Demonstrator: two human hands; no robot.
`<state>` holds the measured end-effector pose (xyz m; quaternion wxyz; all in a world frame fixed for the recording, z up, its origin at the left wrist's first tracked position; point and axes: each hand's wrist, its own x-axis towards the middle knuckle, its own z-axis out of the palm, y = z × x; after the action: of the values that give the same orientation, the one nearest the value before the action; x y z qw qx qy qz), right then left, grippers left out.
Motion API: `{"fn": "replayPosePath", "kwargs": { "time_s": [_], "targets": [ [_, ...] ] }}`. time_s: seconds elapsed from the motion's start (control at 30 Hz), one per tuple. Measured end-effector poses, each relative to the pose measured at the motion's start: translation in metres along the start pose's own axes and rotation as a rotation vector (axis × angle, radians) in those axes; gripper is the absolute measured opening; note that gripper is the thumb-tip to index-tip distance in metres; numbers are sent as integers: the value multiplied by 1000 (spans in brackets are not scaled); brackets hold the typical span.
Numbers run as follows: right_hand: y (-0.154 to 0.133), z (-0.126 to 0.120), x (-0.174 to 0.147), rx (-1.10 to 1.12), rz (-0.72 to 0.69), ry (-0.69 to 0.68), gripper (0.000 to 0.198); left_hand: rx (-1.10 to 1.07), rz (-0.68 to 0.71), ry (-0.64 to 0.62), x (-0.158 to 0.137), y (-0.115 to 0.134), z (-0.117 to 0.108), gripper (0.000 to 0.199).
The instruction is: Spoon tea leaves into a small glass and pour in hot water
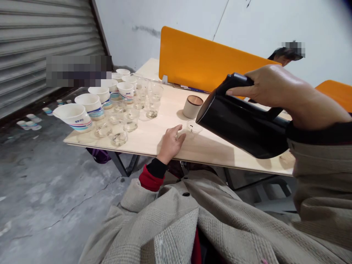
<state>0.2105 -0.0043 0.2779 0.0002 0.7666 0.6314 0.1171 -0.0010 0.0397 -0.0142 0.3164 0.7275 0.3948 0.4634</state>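
Note:
My right hand (277, 91) grips the handle of a black kettle (242, 124), tilted with its spout end low to the left. Just under the spout stands a small clear glass (194, 127) on the wooden table (154, 139). My left hand (172, 143) rests on the table beside that glass, fingers loosely spread and holding nothing. A beige cylindrical cup (192, 106) with a brown rim stands just behind the glass.
Several clear glasses (132, 113) and white paper cups (82, 115) with coloured bands crowd the table's left end. An orange divider panel (203, 62) stands along the far edge. More paper cups (30, 123) lie on the concrete floor by a roller shutter. Another person's head shows behind the divider.

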Motion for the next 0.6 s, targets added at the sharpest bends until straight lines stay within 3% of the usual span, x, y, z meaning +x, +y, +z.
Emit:
{"fn": "replayPosePath", "kwargs": {
  "time_s": [0.6],
  "targets": [
    [-13, -6, -1, -42, 33, 20, 49, 19, 10, 6, -1, 4, -1, 39]
  ]
}}
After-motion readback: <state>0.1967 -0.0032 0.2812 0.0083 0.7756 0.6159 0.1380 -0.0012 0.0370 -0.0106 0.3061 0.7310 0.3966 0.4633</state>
